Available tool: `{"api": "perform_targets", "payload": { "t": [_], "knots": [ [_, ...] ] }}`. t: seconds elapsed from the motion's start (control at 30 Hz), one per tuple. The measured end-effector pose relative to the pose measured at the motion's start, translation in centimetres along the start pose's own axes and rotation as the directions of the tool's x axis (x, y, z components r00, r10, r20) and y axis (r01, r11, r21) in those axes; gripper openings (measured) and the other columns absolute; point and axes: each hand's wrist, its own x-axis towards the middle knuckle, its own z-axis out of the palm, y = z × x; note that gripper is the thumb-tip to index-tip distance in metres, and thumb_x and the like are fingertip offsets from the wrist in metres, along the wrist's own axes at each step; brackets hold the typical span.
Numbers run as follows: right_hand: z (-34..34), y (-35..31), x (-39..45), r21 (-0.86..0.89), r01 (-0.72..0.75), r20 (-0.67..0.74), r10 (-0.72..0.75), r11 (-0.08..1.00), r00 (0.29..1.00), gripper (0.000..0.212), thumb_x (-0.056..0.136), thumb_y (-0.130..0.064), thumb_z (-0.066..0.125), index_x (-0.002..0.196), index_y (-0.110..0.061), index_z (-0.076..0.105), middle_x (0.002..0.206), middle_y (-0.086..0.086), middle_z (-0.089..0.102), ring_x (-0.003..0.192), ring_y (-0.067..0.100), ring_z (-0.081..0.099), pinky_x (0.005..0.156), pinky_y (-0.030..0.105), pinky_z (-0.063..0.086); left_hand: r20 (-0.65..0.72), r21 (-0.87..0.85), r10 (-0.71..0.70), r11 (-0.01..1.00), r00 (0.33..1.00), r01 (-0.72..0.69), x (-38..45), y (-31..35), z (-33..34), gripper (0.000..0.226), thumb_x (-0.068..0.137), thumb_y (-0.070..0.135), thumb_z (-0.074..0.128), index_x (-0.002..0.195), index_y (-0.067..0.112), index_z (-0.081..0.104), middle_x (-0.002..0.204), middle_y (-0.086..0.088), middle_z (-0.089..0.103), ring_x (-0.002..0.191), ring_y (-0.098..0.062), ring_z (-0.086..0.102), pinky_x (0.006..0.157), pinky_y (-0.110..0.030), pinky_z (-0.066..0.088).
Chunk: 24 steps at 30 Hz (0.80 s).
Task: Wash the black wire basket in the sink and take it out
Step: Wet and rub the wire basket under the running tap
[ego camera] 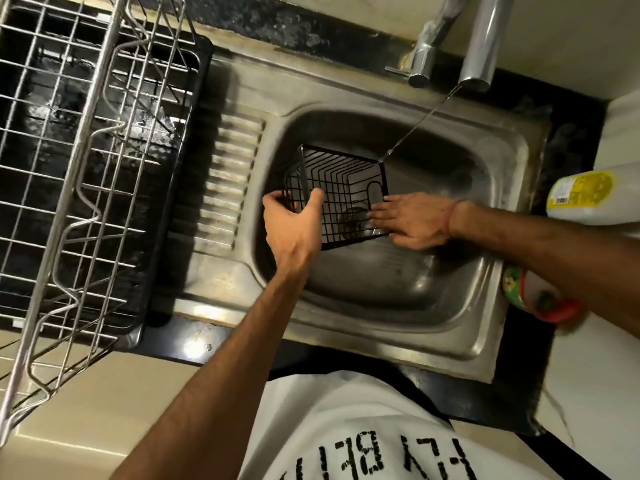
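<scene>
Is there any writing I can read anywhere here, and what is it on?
"BE": stencilled black letters, upside down to the camera, on the white shirt; the other letters are cut off or unclear.
Yellow label on the bottle right of the sink: too blurred to read.
Green and red container: print unreadable.

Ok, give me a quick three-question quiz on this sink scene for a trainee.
1. True or false: the black wire basket is out of the sink.
2. Which hand grips the basket's side: left hand or right hand?
3. Where does the water stream from the tap land?

Key: 1. False, it is in the basin. 2. Left; the right lies flat against it. 3. At the basket's far right corner.
</scene>
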Motion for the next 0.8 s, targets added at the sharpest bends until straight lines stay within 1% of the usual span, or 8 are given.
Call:
{"api": "perform_targets", "payload": {
  "t": [0.13, 0.3, 0.43, 0.5, 0.6, 0.67, 0.73, 0.8],
  "knots": [
    [-1.0, 1.5, 2.9, -0.136, 0.015, 0.006, -0.014, 0.991, 1.0, 0.094, 0.088, -0.056, -0.009, 0.168, -0.015, 0.015, 0.176, 0.003, 0.008, 0.163, 0.019, 0.001, 0.132, 0.04, -0.003, -0.063, 0.097, 0.107, 0.99, 0.992, -0.101, -0.9, 0.6, 0.1, 0.055, 0.083, 0.058, 0.071, 0.127, 0.031, 0.051, 0.114, 0.011, 0.067, 0.103, -0.012, 0.065, 0.095, -0.035, 0.048],
    [-1.6, 1.7, 4.5, -0.122, -0.14, -0.113, 0.127, 0.983, 0.985, 0.089, 0.093, -0.055, 0.002, 0.166, -0.006, 0.019, 0.174, 0.012, 0.011, 0.163, 0.022, 0.004, 0.133, 0.043, 0.004, -0.037, 0.194, 0.188, 0.965, 0.981, -0.178, -0.4, 2.1, -0.2, 0.056, 0.084, 0.059, 0.069, 0.129, 0.033, 0.049, 0.119, 0.011, 0.068, 0.108, -0.015, 0.067, 0.1, -0.035, 0.051],
    [-0.6, 2.5, 4.7, -0.215, 0.172, -0.043, -0.186, 0.961, 0.982, 0.084, 0.095, -0.051, 0.016, 0.163, -0.004, 0.033, 0.171, 0.017, 0.026, 0.161, 0.027, 0.017, 0.132, 0.04, 0.002, -0.004, 0.267, 0.248, 0.934, 0.969, -0.238, 0.6, 2.5, -0.3, 0.066, 0.086, 0.061, 0.067, 0.139, 0.026, 0.05, 0.133, 0.005, 0.066, 0.118, -0.019, 0.065, 0.105, -0.035, 0.05],
    [-1.1, 3.9, 4.0, -0.229, 0.057, -0.075, -0.076, 0.972, 0.994, 0.082, 0.096, -0.051, 0.017, 0.164, -0.008, 0.032, 0.172, 0.012, 0.023, 0.162, 0.022, 0.012, 0.132, 0.039, -0.002, 0.027, 0.282, 0.251, 0.927, 0.968, -0.248, 0.8, 2.4, -0.4, 0.065, 0.089, 0.057, 0.068, 0.141, 0.024, 0.049, 0.138, 0.002, 0.066, 0.123, -0.022, 0.065, 0.106, -0.032, 0.047],
    [-2.2, 4.8, 3.5, -0.266, -0.164, -0.117, 0.137, 0.95, 0.984, 0.083, 0.097, -0.055, 0.01, 0.164, -0.01, 0.029, 0.173, 0.008, 0.019, 0.163, 0.019, 0.006, 0.133, 0.045, 0.005, 0.048, 0.293, 0.248, 0.922, 0.968, -0.251, 0.9, 2.1, -0.4, 0.065, 0.092, 0.05, 0.067, 0.145, 0.019, 0.047, 0.143, -0.002, 0.064, 0.129, -0.026, 0.063, 0.109, -0.032, 0.046],
    [-1.9, 3.9, 3.7, -0.265, -0.09, -0.1, 0.065, 0.96, 0.993, 0.091, 0.092, -0.059, 0.01, 0.164, -0.007, 0.028, 0.173, 0.013, 0.021, 0.163, 0.022, 0.008, 0.133, 0.045, 0.001, 0.065, 0.315, 0.252, 0.913, 0.966, -0.259, 0.9, 2.0, -0.4, 0.071, 0.092, 0.05, 0.066, 0.15, 0.015, 0.045, 0.146, -0.005, 0.062, 0.131, -0.029, 0.061, 0.113, -0.039, 0.048],
    [-1.0, 2.2, 3.6, -0.244, 0.086, 0.029, -0.081, 0.966, 0.996, 0.1, 0.085, -0.061, 0.006, 0.166, -0.006, 0.022, 0.174, 0.016, 0.015, 0.163, 0.024, 0.006, 0.131, 0.04, -0.005, 0.079, 0.33, 0.256, 0.905, 0.964, -0.267, 0.8, 1.9, -0.5, 0.075, 0.092, 0.05, 0.066, 0.153, 0.013, 0.043, 0.149, -0.007, 0.061, 0.134, -0.029, 0.06, 0.115, -0.041, 0.047],
    [-0.9, 2.1, 3.3, -0.241, 0.121, 0.097, -0.1, 0.963, 0.99, 0.102, 0.082, -0.061, 0.001, 0.167, -0.007, 0.016, 0.175, 0.015, 0.009, 0.163, 0.023, 0.003, 0.131, 0.039, -0.007, 0.096, 0.345, 0.255, 0.898, 0.962, -0.273, 0.9, 2.0, -0.6, 0.078, 0.092, 0.05, 0.066, 0.155, 0.011, 0.041, 0.151, -0.008, 0.059, 0.136, -0.029, 0.059, 0.117, -0.043, 0.047]
  ]
}}
